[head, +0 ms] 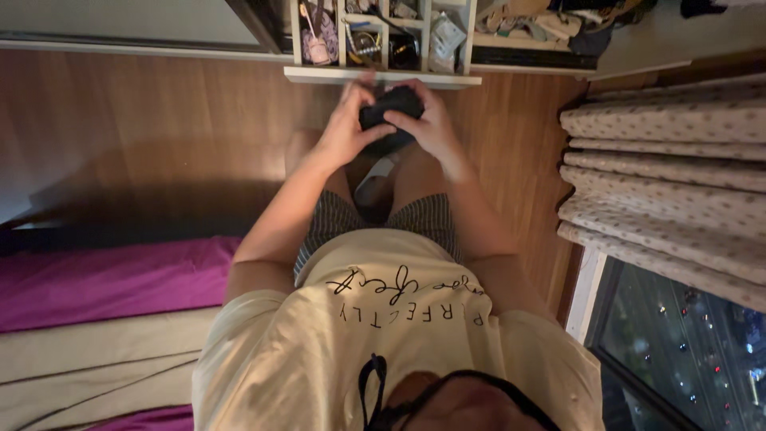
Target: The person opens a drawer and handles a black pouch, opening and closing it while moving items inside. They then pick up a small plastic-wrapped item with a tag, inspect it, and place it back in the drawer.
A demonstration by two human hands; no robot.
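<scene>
Both my hands are wrapped around a small black bundle of cloth (392,105), held out over my knees. My left hand (345,128) grips its left side and my right hand (433,125) closes over its right side and top. The bundle looks rolled or folded; I cannot tell what kind of garment it is. Just beyond it stands an open white drawer (383,77), split into narrow compartments that hold several small items. I am seated in striped shorts and a cream shirt.
A wooden floor (159,136) spreads out to the left. A bed with a purple sheet (104,279) lies at the lower left. Dotted curtains (670,168) hang at the right beside a dark window (686,351). Jumbled clothes (550,24) sit on a shelf beside the drawer.
</scene>
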